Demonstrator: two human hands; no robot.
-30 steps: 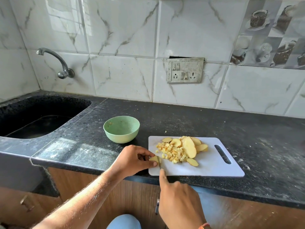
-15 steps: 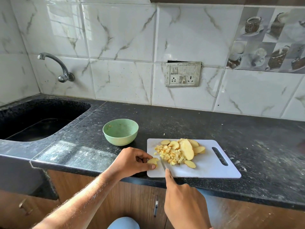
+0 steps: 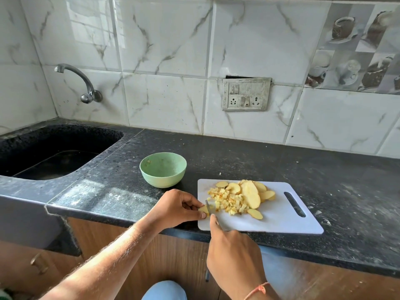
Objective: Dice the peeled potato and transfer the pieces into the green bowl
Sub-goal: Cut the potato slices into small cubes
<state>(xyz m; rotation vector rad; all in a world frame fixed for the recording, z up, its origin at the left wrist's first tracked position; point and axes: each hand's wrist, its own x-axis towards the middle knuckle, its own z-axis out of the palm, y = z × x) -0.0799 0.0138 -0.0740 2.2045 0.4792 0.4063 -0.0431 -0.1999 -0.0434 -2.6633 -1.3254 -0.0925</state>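
The scene is bright, with soft daylight. A window reflection shines on the glossy wall tiles (image 3: 95,29) near the upper left corner, and a pale patch of light lies on the dark desk (image 3: 104,195) close to its front left edge. Shadows are soft: a faint one sits under the green bowl (image 3: 163,172), and the sink (image 3: 52,152) basin is deep in shade. The white cutting board (image 3: 279,215) looks slightly bluish but not overexposed. The wide lens bends the tile lines and the desk edge towards the frame borders. The middle is sharp, while the lower edge is a little soft.
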